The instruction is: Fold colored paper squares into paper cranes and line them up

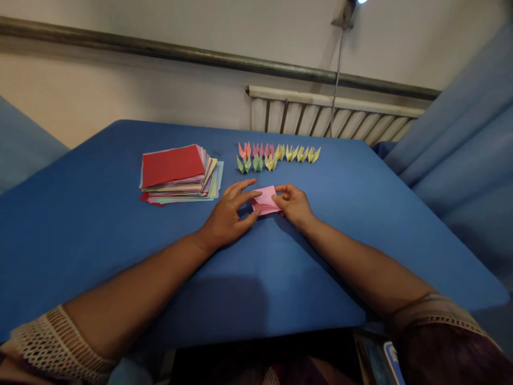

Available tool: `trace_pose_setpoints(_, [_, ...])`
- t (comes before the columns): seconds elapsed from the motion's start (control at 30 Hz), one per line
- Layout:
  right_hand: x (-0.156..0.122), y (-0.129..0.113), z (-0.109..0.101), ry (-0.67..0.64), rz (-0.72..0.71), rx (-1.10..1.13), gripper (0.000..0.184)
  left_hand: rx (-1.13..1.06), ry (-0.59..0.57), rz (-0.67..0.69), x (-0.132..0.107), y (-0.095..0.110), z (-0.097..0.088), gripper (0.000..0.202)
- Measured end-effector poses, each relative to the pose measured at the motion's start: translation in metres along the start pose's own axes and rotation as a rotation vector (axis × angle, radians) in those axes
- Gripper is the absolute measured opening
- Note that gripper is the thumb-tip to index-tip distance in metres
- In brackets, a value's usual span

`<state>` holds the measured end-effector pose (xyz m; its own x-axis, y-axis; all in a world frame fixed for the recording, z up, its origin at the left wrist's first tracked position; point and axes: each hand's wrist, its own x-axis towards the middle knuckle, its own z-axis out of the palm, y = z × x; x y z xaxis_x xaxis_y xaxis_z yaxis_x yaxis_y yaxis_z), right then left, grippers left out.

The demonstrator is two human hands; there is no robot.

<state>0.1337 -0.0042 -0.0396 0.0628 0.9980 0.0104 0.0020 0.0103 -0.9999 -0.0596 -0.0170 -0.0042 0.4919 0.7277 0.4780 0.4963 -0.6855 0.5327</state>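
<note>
Pink paper [266, 200], already partly folded, lies on the blue table [120, 251] between the two hands. The left hand [228, 214] pinches its near-left edge between thumb and forefinger, the other fingers spread loose above. The right hand [294, 206] is curled closed on the opposite edge, fingertips on top.

The fold will likely come out clean if both pinches hold the layers aligned while a fingertip presses along the crease from the middle outward, flat against the table.

Beyond the fingertips stands a row of small folded figures [276, 154], near enough to be knocked by a forward sweep. Up and left of the left hand sits a stack of coloured sheets [178, 174], apart from it. Toward the wrists and to the right of the right hand the cloth is bare.
</note>
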Motion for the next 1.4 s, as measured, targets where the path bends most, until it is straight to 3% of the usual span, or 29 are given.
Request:
trace_pose_setpoints(0.1, [0.001,0.002,0.001,-0.013,0.027,-0.076,0.029,0.053,-0.077,0.076,0.0,-0.003,0.0,0.025])
trace_pose_setpoints(0.2, [-0.001,0.002,-0.002,-0.03,0.012,-0.332,0.027,0.062,-0.177,0.096,0.0,-0.01,0.004,0.014])
trace_pose_setpoints(0.3, [-0.009,-0.002,-0.009,-0.045,-0.123,-0.697,0.035,0.036,-0.259,0.062,-0.001,-0.013,0.009,0.011])
trace_pose_setpoints(0.4, [-0.021,-0.005,-0.02,-0.089,-0.325,-0.88,0.038,0.004,-0.278,0.016,-0.002,-0.011,0.012,0.014])
trace_pose_setpoints(0.53, [-0.033,-0.005,-0.033,-0.325,-0.487,-0.84,0.015,-0.021,-0.286,-0.017,-0.005,-0.008,0.014,0.016])
trace_pose_setpoints(0.63, [-0.034,-0.006,-0.036,-0.398,-0.497,-0.835,0.008,-0.021,-0.294,-0.026,-0.004,-0.01,0.014,0.008])
trace_pose_setpoints(1.0, [-0.028,-0.006,-0.03,-0.317,-0.395,-0.895,0.01,0.065,-0.229,-0.123,-0.001,-0.027,0.019,0.018])
trace_pose_setpoints(1.27, [-0.033,-0.008,-0.027,-0.27,-0.391,-0.972,0.004,0.127,-0.189,-0.149,0.0,-0.019,0.019,0.016])
trace_pose_setpoints(1.4, [-0.043,-0.019,-0.027,-0.351,-0.484,-1.064,0.023,0.138,-0.178,-0.175,0.0,-0.017,0.019,0.013])
